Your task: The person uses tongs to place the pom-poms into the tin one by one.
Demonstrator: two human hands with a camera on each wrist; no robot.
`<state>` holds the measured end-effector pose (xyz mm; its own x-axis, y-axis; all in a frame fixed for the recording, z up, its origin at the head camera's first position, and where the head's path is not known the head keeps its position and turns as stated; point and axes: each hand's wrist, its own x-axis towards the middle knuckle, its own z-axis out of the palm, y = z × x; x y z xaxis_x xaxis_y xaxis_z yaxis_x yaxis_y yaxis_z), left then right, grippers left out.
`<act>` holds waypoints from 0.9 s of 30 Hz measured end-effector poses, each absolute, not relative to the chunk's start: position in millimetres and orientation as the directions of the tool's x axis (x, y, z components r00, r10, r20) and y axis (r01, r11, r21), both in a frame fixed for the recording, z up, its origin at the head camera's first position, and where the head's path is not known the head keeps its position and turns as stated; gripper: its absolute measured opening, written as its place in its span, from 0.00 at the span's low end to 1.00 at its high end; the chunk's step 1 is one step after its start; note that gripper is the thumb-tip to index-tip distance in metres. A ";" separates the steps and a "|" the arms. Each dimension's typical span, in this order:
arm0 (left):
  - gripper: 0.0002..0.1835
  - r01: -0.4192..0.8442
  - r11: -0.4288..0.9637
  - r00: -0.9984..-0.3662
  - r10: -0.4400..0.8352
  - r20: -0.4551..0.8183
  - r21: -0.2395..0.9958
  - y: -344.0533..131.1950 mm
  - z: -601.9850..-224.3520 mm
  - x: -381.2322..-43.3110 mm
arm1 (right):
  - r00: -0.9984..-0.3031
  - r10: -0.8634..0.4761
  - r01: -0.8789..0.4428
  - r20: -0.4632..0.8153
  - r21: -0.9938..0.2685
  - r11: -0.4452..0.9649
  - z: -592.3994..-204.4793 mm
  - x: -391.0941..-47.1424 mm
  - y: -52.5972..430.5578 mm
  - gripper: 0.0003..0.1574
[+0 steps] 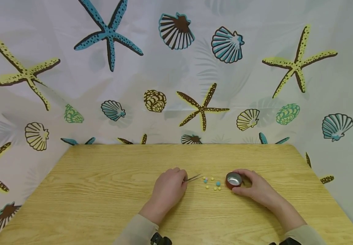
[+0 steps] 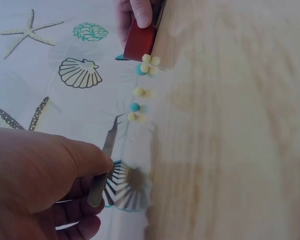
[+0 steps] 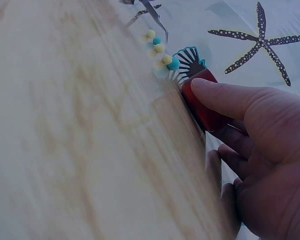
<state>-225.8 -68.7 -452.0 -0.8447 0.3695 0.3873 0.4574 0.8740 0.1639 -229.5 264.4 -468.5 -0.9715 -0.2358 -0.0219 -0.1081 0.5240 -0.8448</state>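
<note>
My left hand pinches a pair of metal tweezers between thumb and fingers. Their bent tips, slightly apart, point right toward several small beads, yellow, blue and one pinkish, lying loose on the table. Just right of the beads stands a small round tin, dark red outside and silvery inside, its opening facing up. My right hand holds this tin by its sides, thumb on the near side and fingers round the far side. In the right wrist view the red wall of the tin shows beneath the thumb.
The wooden table reaches back to a pale curtain printed with starfish and shells, which also hangs along both sides. Beige sleeves and dark wrist straps show at the front edge of the head view.
</note>
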 end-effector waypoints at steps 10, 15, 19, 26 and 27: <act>0.07 0.443 0.881 -0.860 0.364 0.359 0.169 -68.8 -453.2 -225.2 | -0.971 -0.240 -0.109 -0.021 -0.849 0.517 -468.9 -229.3 265.0 0.42; 0.07 0.440 0.883 -0.863 0.366 0.347 0.165 -68.8 -453.2 -225.0 | -0.971 -0.240 -0.113 -0.019 -0.845 0.524 -470.2 -230.0 265.5 0.42; 0.07 0.437 0.884 -0.866 0.364 0.343 0.167 -68.8 -453.5 -224.8 | -0.971 -0.240 -0.108 -0.023 -0.848 0.519 -469.9 -230.0 265.4 0.42; 0.08 0.436 0.885 -0.864 0.360 0.351 0.165 -69.4 -453.9 -224.8 | -0.971 -0.238 -0.110 -0.022 -0.844 0.526 -469.6 -230.3 265.1 0.42; 0.08 0.436 0.885 -0.863 0.360 0.354 0.164 -69.4 -453.9 -224.9 | -0.971 -0.238 -0.111 -0.021 -0.843 0.527 -469.7 -230.4 265.2 0.42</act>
<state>-224.9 -69.4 -453.9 -0.8632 0.3603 0.3537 0.4364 0.8848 0.1636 -230.4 265.2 -469.7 -0.9711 -0.2377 -0.0206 -0.1110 0.5266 -0.8428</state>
